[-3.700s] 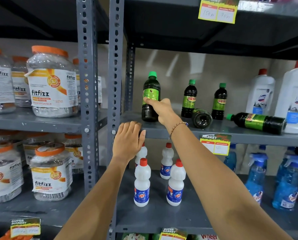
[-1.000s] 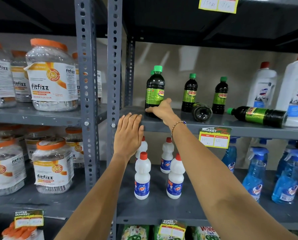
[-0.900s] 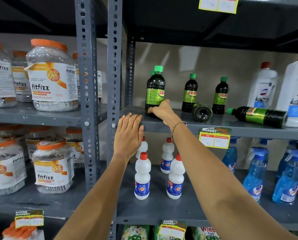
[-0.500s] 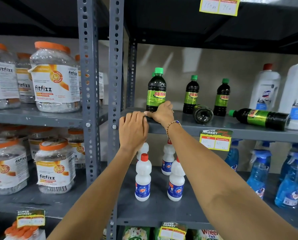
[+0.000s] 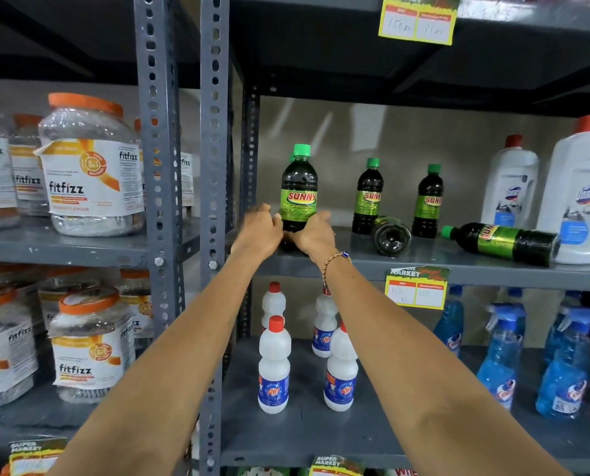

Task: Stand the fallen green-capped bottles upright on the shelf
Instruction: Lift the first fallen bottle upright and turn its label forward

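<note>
A dark Sunny bottle with a green cap stands upright at the left end of the grey shelf. My left hand cups its base from the left and my right hand from the right, both touching it. A second green cap peeks out just behind it. Two more bottles stand upright further back. Between them one fallen bottle lies with its base towards me. Another fallen bottle lies on its side to the right, cap pointing left.
White red-capped jugs stand at the shelf's right end, touching the sideways bottle. Grey perforated uprights border the bay on the left. Small white bottles and blue spray bottles fill the shelf below. Fitfizz jars sit in the left bay.
My left hand has left the shelf's front edge and risen to the left side of the front bottle's base. My right hand stays at that base. The camera has moved closer.
</note>
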The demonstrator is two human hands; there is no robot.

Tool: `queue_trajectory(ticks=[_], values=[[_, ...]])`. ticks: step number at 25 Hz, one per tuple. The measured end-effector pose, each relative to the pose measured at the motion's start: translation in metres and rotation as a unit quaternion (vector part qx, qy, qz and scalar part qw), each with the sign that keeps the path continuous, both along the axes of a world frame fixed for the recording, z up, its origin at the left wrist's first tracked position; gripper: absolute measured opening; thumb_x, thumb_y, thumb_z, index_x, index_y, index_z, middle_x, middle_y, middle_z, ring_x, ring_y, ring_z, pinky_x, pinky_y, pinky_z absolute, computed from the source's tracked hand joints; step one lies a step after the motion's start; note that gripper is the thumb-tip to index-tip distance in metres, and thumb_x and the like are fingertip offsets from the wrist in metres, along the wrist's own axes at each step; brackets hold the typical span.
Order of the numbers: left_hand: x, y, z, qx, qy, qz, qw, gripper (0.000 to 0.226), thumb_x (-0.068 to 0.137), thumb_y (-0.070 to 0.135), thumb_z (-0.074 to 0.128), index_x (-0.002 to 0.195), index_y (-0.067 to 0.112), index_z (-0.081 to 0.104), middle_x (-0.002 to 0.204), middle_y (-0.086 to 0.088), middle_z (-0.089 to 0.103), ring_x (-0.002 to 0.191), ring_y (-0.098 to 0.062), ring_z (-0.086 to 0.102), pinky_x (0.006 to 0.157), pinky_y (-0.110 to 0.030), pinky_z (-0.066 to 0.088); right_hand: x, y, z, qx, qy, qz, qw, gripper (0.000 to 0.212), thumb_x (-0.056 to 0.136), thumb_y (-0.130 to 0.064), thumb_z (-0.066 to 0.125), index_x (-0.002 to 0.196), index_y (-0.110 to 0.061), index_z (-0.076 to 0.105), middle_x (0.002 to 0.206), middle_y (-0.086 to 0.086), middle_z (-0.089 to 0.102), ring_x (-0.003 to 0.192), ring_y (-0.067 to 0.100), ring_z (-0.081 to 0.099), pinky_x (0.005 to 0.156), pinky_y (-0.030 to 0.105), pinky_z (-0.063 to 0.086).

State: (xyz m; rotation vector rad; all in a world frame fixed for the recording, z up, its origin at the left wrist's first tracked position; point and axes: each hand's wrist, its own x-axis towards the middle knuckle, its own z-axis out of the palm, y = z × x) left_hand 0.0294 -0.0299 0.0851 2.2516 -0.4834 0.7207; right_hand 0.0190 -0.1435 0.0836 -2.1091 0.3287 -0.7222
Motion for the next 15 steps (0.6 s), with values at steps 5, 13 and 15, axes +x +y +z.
queue_trajectory(ticks=[5,13,15], values=[[0.000,-0.001,0.009,0.011,0.061,-0.093,0.994,0.042,0.097,0.028,0.049,0.134,0.008,0.045,0.132,-0.014,0.056,0.121,-0.028,0.052,0.095,-0.034,0.041,0.014,-0.019,0.004,0.038,0.062,0.090,0.993,0.080,0.062,-0.019,0.082,0.131,-0.004,0.044,0.129,0.015,0.058,0.116,0.028,0.058,0.102,0.042,0.048],[-0.007,0.002,0.010,-0.023,0.045,-0.099,0.994,0.048,0.090,0.021,0.062,0.133,0.006,0.047,0.133,-0.011,0.056,0.121,-0.023,0.054,0.097,-0.030,0.040,0.008,-0.023,0.004,0.059,0.048,0.107,0.991,0.059,0.063,-0.016,0.080,0.118,-0.009,0.058,0.112,0.012,0.068,0.107,0.027,0.063,0.099,0.042,0.051],[-0.015,0.005,0.011,-0.035,0.041,-0.103,0.993,0.048,0.090,0.020,0.063,0.133,0.006,0.047,0.133,-0.011,0.057,0.122,-0.022,0.054,0.097,-0.028,0.039,-0.005,-0.021,0.009,0.049,0.052,0.105,0.992,0.055,0.069,-0.015,0.080,0.119,-0.008,0.058,0.112,0.012,0.068,0.106,0.027,0.063,0.099,0.041,0.050]])
